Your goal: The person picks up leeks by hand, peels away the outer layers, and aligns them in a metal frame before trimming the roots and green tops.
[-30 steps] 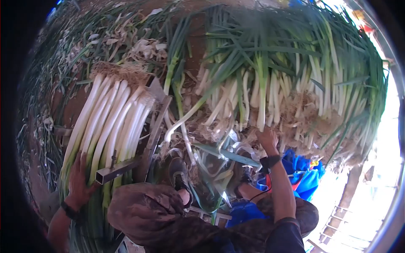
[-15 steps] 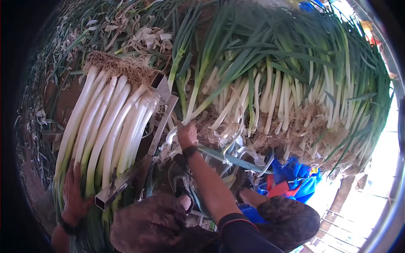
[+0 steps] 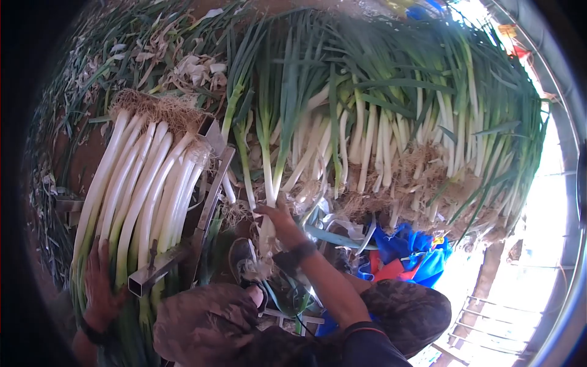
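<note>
My right hand (image 3: 278, 215) grips the white stalk of a leek (image 3: 267, 160) near its root end, its green leaves pointing away from me. It is drawn partly out of the big heap of unpeeled leeks (image 3: 391, 128) with roots and soil. My left hand (image 3: 98, 282) rests flat on the green ends of a bundle of cleaned white leeks (image 3: 140, 183). That bundle lies in a metal frame (image 3: 211, 189), roots at the far end.
Peelings and loose leaves (image 3: 183, 64) cover the ground beyond the bundle. My knees (image 3: 202, 321) and a dark shoe (image 3: 243, 260) are below the hands. A blue cloth (image 3: 406, 254) lies under the heap at the right. A railing (image 3: 483, 306) shows lower right.
My right hand has pulled a leek from the heap toward me and lower, after reaching from the heap's right side to its left. My left hand stays on the bundle.
</note>
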Motion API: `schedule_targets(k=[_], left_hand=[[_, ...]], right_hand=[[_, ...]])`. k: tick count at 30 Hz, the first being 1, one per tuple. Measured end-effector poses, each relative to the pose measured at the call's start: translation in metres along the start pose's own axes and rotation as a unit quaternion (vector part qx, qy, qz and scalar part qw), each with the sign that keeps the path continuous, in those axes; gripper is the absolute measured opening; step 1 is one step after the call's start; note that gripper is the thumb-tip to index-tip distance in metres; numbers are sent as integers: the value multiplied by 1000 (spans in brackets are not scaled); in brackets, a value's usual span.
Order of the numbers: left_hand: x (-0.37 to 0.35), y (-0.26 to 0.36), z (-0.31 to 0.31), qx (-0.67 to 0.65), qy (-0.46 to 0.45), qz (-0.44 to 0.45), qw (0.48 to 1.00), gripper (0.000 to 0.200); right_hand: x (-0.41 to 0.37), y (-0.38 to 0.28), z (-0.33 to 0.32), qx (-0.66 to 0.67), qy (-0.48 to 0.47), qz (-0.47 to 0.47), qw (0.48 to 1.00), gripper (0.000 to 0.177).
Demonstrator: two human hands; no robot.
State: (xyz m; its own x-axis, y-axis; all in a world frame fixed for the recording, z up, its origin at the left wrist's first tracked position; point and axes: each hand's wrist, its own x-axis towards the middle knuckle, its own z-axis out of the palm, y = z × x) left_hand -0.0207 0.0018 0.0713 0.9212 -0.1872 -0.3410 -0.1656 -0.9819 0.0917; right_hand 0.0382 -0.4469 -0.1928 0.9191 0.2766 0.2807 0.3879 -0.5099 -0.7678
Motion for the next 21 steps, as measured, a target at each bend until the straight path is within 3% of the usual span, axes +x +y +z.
schedule_targets(k=[1, 2, 3, 4, 5, 6, 8, 10, 12, 14, 15, 17, 20, 21], left_hand=[[0, 1, -1, 4, -4, -5, 1000, 99], [-1, 1, -2, 4, 3, -3, 1000, 99], [-2, 2, -2, 3, 3, -5, 1000, 99], [-2, 3, -2, 2, 2, -7, 1000, 99], [-2, 5, -1, 2, 5, -5, 1000, 99], [-2, 5, -1, 3, 4, -9, 1000, 100], [-3, 10, -5, 7, 4, -21, 1000, 101], [-1, 17, -11, -1, -5, -32, 999, 102], [0, 12, -7, -20, 8, -24, 999, 101], [0, 9, -7, 3, 6, -12, 1000, 101], [0, 8, -6, 3, 5, -16, 1000, 101], [0, 5, -5, -1, 0, -13, 1000, 101], [2, 4, -4, -3, -3, -16, 1000, 101], [3, 3, -3, -4, -6, -19, 1000, 101]], right_hand=[[-5, -2, -9, 89, -89, 137, 982, 38], [-1, 1, -15, 86, -85, 133, 984, 38], [18, -11, -28, 177, -85, 354, 914, 37], [30, -30, -44, 259, -79, 553, 788, 37], [28, -60, -75, 179, -70, 365, 911, 31], [28, -57, -85, 179, -69, 363, 912, 31], [34, -51, -99, 199, 64, 448, 869, 23], [19, -59, -135, 333, 194, 228, 894, 26], [59, -103, -197, 233, 69, 373, 895, 26], [65, -106, -224, 379, 148, 367, 836, 25], [71, -114, -235, 381, 144, 367, 836, 25], [82, -129, -250, 181, 104, 348, 914, 39], [97, -113, -254, 216, 137, 315, 914, 38], [105, -108, -254, 156, 123, 361, 911, 38]])
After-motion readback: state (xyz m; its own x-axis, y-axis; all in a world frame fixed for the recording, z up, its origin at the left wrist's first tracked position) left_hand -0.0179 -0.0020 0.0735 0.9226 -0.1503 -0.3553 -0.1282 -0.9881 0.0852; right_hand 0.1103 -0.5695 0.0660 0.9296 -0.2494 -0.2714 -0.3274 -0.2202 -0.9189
